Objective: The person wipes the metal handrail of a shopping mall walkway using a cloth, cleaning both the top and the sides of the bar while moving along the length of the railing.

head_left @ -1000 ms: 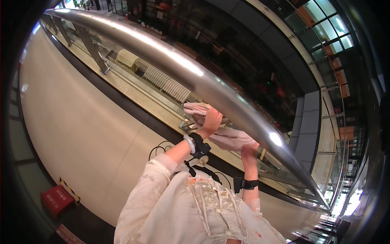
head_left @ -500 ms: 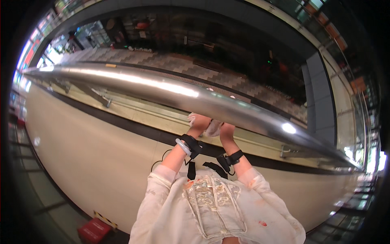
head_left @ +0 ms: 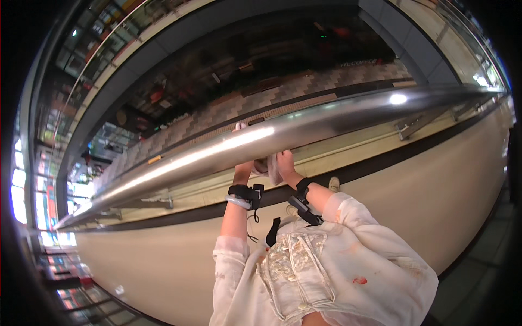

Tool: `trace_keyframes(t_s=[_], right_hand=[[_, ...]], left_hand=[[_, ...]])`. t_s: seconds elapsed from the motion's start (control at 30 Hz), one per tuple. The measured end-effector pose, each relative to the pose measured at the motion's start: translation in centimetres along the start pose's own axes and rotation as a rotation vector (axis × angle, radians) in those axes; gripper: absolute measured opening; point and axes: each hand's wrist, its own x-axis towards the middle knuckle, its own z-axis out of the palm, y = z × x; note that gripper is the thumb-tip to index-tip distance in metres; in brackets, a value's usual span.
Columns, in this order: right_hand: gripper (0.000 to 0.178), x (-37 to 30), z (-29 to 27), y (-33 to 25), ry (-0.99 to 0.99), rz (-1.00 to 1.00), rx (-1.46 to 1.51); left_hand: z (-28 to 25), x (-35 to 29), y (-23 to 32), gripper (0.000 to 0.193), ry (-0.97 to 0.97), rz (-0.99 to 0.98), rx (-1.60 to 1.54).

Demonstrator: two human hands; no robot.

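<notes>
A thick, shiny metal handrail (head_left: 326,122) crosses in front of me. My left hand (head_left: 243,167) reaches under and behind it, closed round a damp-looking greyish-white cloth (head_left: 273,169); the rail hides most of its fingers. Something pale, fingertips or cloth, shows just above the rail's far side. Close by on the right, my right hand (head_left: 285,162) grips the same cloth against the rail's underside, with its fingers bent. The cloth hangs bunched between the two hands.
Metal brackets (head_left: 416,125) hold the rail above a pale ledge and a dark strip (head_left: 375,165). Beyond the rail, a patterned floor (head_left: 304,84) lies at a lower level. Black straps with small boxes (head_left: 246,193) and a pale bangle (head_left: 238,202) are on my wrists.
My view has turned, so the rail now rises toward the right. The hands have drawn slightly apart; the right hand now shows clearly below the rail, with more cloth visible.
</notes>
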Motion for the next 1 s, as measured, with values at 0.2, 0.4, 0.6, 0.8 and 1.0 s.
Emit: trace_keyframes(t_s=[0.2, 0.4, 0.6, 0.8, 1.0], right_hand=[[0.016, -1.4, -1.8, -6.6, -0.346, 0.192, 0.835], [0.023, -1.0, -1.0, -7.7, 0.069, -0.755, -0.386], [0.048, -0.6, -1.7, -4.8, 0.101, -0.396, 0.139], [0.048, -1.1, -0.8, -8.5, -0.054, -0.538, -0.627], [0.019, 1.6, 0.2, 0.1, 0.093, -0.318, 0.143]], left_hand=[[1.1, -1.6, -1.1, 0.044, 0.006, -0.043, 0.194], [0.4, -1.9, -1.0, 0.043, -0.030, -0.160, 0.101], [0.1, -2.0, -0.9, 0.042, -0.029, -0.185, 0.077], [-0.1, -2.0, -0.9, 0.041, -0.011, -0.216, 0.049], [0.0, -1.1, 0.1, 0.039, -0.016, -0.222, 0.035]])
